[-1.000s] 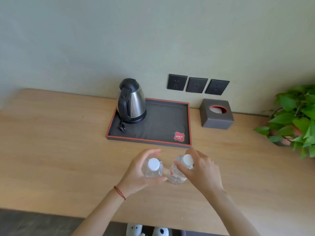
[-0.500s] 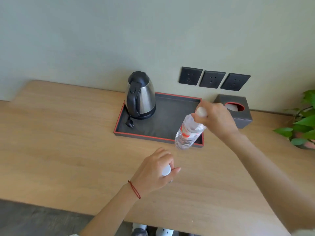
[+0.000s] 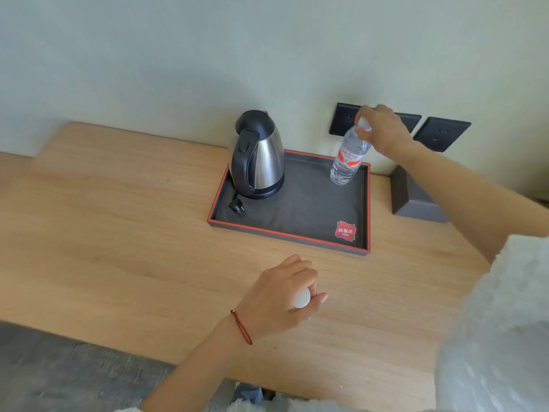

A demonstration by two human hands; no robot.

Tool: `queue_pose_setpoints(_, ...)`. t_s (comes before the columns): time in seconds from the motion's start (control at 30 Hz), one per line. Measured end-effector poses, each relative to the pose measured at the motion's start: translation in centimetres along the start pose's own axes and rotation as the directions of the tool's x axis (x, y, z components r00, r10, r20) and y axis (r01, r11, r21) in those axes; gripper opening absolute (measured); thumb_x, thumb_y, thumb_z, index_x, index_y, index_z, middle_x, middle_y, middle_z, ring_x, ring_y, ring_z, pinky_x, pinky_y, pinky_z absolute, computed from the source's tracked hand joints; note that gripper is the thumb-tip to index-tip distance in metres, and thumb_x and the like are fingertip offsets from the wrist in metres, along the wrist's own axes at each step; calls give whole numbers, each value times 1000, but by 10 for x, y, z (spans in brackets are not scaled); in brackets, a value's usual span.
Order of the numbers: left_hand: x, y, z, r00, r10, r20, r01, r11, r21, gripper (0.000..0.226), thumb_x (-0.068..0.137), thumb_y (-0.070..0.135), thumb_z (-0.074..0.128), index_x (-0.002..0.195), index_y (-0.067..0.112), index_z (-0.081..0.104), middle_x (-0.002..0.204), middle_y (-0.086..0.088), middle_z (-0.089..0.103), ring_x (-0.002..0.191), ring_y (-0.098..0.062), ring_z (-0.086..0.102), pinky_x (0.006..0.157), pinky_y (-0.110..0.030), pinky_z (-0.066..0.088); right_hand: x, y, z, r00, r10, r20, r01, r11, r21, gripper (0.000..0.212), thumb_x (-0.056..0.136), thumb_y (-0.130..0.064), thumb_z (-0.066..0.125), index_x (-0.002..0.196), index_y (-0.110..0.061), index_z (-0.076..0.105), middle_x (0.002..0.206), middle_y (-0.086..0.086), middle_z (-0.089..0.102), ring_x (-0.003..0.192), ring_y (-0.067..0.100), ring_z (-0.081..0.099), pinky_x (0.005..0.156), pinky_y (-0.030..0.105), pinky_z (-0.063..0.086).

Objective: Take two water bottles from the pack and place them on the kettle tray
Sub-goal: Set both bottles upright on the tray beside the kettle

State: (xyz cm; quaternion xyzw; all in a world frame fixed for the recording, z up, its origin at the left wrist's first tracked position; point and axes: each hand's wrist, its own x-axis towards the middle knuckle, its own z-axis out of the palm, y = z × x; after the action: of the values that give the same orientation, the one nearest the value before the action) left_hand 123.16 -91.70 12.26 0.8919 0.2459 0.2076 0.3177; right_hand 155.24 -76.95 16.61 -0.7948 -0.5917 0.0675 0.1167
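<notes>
The dark kettle tray [image 3: 297, 215] with a red rim lies on the wooden desk, a steel kettle [image 3: 257, 154] at its left end. My right hand [image 3: 383, 130] grips the cap of a clear water bottle [image 3: 349, 157] with a red label, tilted, its base at the tray's far right corner. My left hand [image 3: 280, 295] is closed over the second bottle on the desk in front of the tray; only its white cap [image 3: 301, 298] shows. The pack is out of view.
The kettle's plug [image 3: 236, 207] lies on the tray's left side. A dark tissue box [image 3: 416, 200] stands right of the tray. Black wall sockets [image 3: 442, 133] sit on the wall behind. The desk's near edge [image 3: 118, 343] runs below my left hand.
My right hand has carried its bottle from the desk over the tray's front edge to the far right corner. My left hand has stayed on the other bottle.
</notes>
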Motion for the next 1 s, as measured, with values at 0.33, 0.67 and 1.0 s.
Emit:
queue_pose_setpoints(0.33,5,2,-6,999,16,40,-17,999,39,26,86,30,58,66,15,49,67,5,54,69,-11,44,50,-37,46,13,8,-5,984,-166,65,172,979,-109,23,94,-14,52,115,-5,52,106,31,48,87,44,54,73,45,46)
queue_pose_setpoints(0.67,1,4,-6,998,23,66,-30,993,112,27,86,38,55,67,21,47,69,8,54,70,-8,43,41,-34,42,26,1,-15,975,-170,146,191,970,-147,27,89,-11,61,114,-4,56,116,29,47,96,45,53,82,45,47)
queue_pose_setpoints(1.0,0,-8,-18,959,-19,284,60,989,-137,23,73,38,72,78,22,56,90,9,65,90,-8,58,76,-37,52,16,6,-6,999,-16,42,18,999,-47,26,91,-7,56,117,-4,56,123,29,44,103,47,52,88,47,48)
